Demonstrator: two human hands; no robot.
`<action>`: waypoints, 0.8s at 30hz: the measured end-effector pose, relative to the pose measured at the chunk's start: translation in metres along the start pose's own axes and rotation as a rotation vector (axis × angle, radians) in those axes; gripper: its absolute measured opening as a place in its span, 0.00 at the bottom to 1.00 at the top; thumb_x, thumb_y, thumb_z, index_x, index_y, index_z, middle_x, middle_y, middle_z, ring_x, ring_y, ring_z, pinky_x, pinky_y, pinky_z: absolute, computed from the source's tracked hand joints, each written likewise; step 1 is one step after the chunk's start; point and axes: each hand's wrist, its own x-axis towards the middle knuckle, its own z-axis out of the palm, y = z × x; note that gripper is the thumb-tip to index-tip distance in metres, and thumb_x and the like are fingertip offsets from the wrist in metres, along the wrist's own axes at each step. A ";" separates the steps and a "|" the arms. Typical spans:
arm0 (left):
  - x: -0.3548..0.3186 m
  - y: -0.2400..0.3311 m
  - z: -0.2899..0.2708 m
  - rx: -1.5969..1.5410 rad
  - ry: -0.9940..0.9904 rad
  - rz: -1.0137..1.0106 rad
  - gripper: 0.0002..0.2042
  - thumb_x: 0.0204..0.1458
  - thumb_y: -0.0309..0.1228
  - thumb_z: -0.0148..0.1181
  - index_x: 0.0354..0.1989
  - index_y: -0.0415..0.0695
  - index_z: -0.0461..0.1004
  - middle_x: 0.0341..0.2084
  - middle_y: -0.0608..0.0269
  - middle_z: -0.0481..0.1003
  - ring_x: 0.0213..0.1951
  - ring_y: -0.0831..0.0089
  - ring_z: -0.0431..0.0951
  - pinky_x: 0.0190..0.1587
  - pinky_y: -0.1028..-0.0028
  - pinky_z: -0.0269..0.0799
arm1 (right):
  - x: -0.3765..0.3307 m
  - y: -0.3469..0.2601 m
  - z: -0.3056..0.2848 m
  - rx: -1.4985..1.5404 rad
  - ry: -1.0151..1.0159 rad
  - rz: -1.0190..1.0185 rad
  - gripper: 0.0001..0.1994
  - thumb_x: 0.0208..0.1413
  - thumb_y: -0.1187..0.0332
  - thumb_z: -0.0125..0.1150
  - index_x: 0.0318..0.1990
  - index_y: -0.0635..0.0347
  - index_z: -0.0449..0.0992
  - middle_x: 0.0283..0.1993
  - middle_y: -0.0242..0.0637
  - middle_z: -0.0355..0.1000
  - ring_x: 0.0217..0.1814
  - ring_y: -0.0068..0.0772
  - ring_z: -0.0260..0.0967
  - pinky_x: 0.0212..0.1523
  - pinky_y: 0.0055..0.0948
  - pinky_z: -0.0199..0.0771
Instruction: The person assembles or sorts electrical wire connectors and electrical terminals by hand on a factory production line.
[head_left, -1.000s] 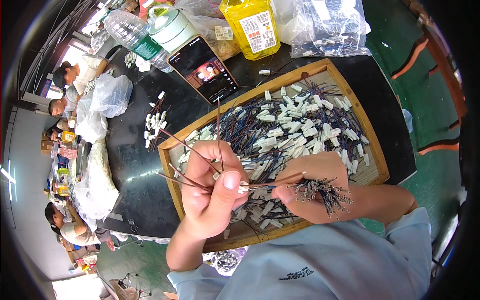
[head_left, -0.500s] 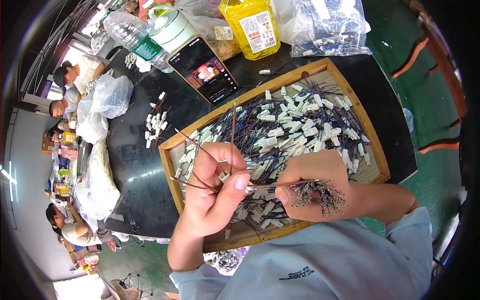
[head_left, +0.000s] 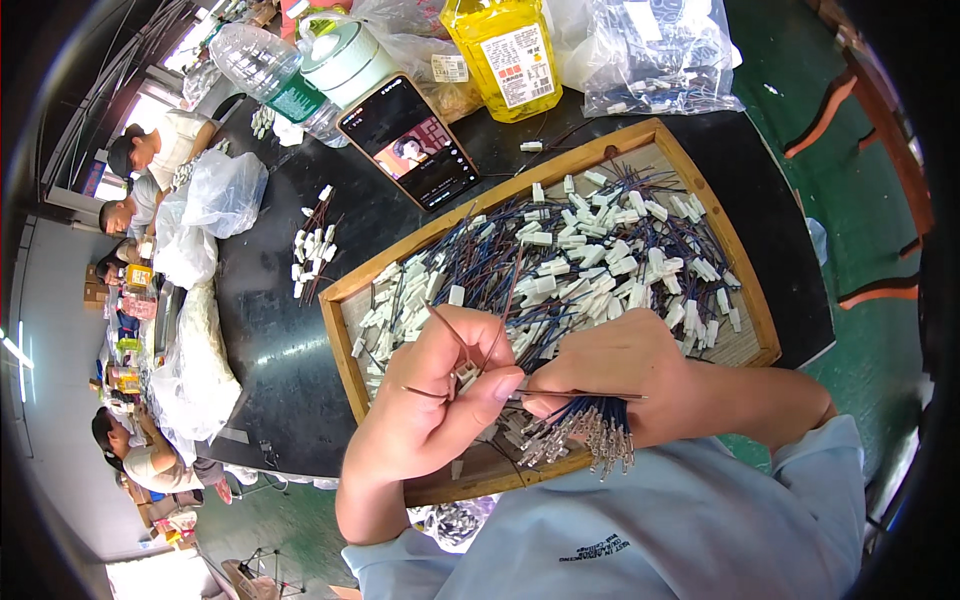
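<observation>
My left hand (head_left: 425,410) pinches a small white wire connector (head_left: 466,375) between thumb and forefinger, with brown wires sticking out past the fingers. Close beside it, my right hand (head_left: 610,365) is closed round a bundle of dark blue wires (head_left: 585,430) whose metal-tipped ends fan out below the fist. A brown wire (head_left: 580,394) runs across from the right fingers over the bundle. Both hands are above the near part of a wooden tray (head_left: 735,240). White connectors (head_left: 590,250) with blue and brown wires fill it. The fingers hide the wire ends between the hands.
A phone (head_left: 410,145) leans behind the tray, near a plastic bottle (head_left: 270,75), a pale green container (head_left: 345,55) and a yellow liquid jug (head_left: 505,55). Some wired connectors (head_left: 315,245) lie to the left. A bag of connectors (head_left: 655,55) stands behind. Other people sit far left.
My hands have come closer together and turned slightly. The bundle in my right hand has swung left and now points downward. The brown wires at my left hand have shifted right.
</observation>
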 end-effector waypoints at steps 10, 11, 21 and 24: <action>0.000 -0.003 0.000 0.094 0.203 0.077 0.06 0.53 0.22 0.54 0.37 0.37 0.65 0.28 0.63 0.70 0.29 0.79 0.69 0.34 0.79 0.66 | 0.001 -0.001 -0.005 -0.004 0.140 0.064 0.12 0.41 0.72 0.66 0.36 0.57 0.75 0.30 0.36 0.73 0.29 0.39 0.72 0.27 0.30 0.70; -0.002 -0.002 -0.001 0.096 0.205 0.079 0.06 0.53 0.22 0.54 0.37 0.37 0.65 0.28 0.63 0.70 0.29 0.79 0.69 0.34 0.79 0.66 | 0.001 -0.004 -0.006 -0.004 0.139 0.062 0.12 0.41 0.72 0.66 0.36 0.57 0.75 0.30 0.36 0.73 0.29 0.39 0.72 0.27 0.30 0.70; 0.005 -0.009 -0.009 -0.225 0.349 -0.005 0.13 0.61 0.34 0.47 0.29 0.38 0.69 0.19 0.68 0.67 0.17 0.87 0.60 0.19 0.85 0.55 | 0.005 -0.011 0.000 0.000 0.383 0.191 0.04 0.51 0.73 0.63 0.33 0.62 0.76 0.25 0.32 0.73 0.22 0.21 0.68 0.24 0.19 0.67; 0.013 -0.019 -0.015 -0.479 0.538 -0.069 0.18 0.63 0.41 0.41 0.31 0.38 0.69 0.15 0.73 0.59 0.11 0.87 0.51 0.12 0.84 0.44 | 0.008 -0.020 -0.004 0.223 0.297 0.574 0.07 0.53 0.72 0.60 0.39 0.63 0.72 0.28 0.32 0.71 0.29 0.15 0.66 0.30 0.20 0.67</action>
